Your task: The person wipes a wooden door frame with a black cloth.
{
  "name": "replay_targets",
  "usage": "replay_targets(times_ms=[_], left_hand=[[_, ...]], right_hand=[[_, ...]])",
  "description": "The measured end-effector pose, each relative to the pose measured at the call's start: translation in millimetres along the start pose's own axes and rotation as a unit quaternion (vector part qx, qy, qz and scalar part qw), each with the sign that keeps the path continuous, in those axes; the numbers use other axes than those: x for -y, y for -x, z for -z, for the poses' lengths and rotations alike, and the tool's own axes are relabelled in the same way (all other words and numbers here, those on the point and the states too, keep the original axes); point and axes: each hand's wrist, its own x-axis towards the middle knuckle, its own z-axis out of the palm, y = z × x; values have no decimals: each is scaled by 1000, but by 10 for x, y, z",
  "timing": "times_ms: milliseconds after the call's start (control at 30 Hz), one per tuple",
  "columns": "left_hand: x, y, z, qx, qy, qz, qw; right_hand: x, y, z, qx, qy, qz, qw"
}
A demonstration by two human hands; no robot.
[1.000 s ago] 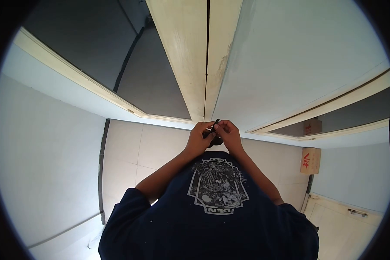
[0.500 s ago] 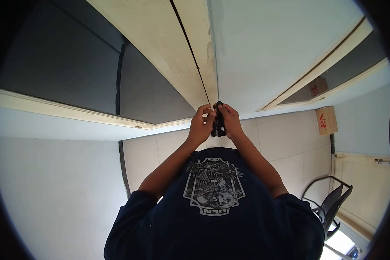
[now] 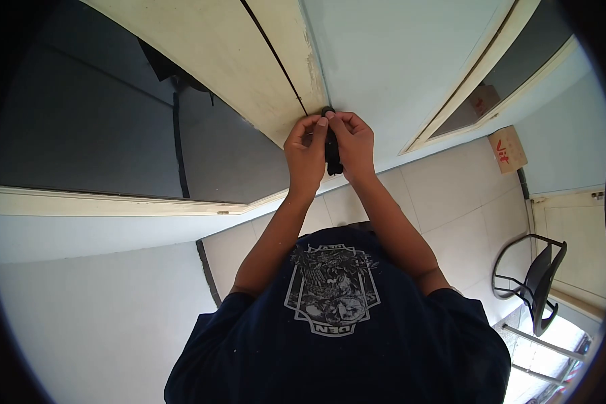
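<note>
A slim black object (image 3: 332,151) hangs upright between my two hands, its kind too small and dark to make out. My right hand (image 3: 357,145) is closed round its upper part, thumb near the top end. Against its other side, my left hand (image 3: 306,153) is closed in a pinch, fingers curled and thumb tip at the object's upper end. The two thumbs nearly meet there. Both hands are in front of the cream wooden frame (image 3: 276,81), close to the lower end of its dark vertical gap. The fingers partly hide the object's top.
Dark glass panes (image 3: 108,128) are at the left, and a pale blue wall (image 3: 397,60) is at the right. A cardboard box (image 3: 508,149) rests on the tiled floor (image 3: 444,195). A black chair (image 3: 539,276) stands near a cream door (image 3: 576,249) at the lower right.
Both hands have risen in the view and shifted slightly left, carrying the black object. My left fingers have come in closer against it. The camera view has turned a little.
</note>
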Motion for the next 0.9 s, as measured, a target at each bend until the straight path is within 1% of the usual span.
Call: replay_targets(times_ms=[100, 167, 200, 267, 300, 367, 400, 467, 500, 533, 567, 600, 667, 700, 767, 900], left_hand=[[-127, 11, -45, -16, 25, 18, 999], [-237, 27, -88, -49, 21, -17, 998], [-251, 11, -101, -49, 23, -16, 998], [-264, -40, -121, -65, 16, -46, 997], [-273, -49, -130, -65, 17, -46, 997], [-298, -79, -156, -81, -2, -59, 995], [-313, -93, -165, -82, 0, -61, 995], [-321, -77, -161, -87, -8, -51, 995], [-311, -72, -156, -88, -8, -49, 995], [-302, -77, -159, -91, -11, -56, 994], [-298, -85, -169, -95, -13, -64, 993], [-301, -87, -175, -95, -12, -65, 993], [-311, -86, -172, -109, -18, -77, 991], [-325, -80, -162, -108, -18, -78, 991], [-353, -58, -137, -85, -26, -62, 994], [-361, -53, -107, -74, -58, -50, 994]], right_hand=[[42, -12, -45, -11, 24, 15, 1000], [132, 23, -82, -8, 46, -3, 999], [171, 19, -98, -8, 48, -3, 999], [223, -2, -127, -17, 110, 45, 993], [229, 7, -127, -16, 110, 46, 993], [257, 26, -119, -42, 155, 167, 973], [254, 8, -104, -40, 155, 169, 973], [223, 3, -68, -9, 144, 98, 985], [222, -4, -47, -10, 144, 96, 985], [276, -15, -55, 9, 157, 50, 986], [322, -35, -62, 28, 169, 5, 985], [345, -58, -74, 29, 169, 5, 985], [369, -95, -106, 41, 195, -65, 978], [365, -110, -109, 42, 194, -64, 978], [355, -135, -121, 53, 164, -101, 980], [410, -135, -191, 57, 158, -89, 982]])
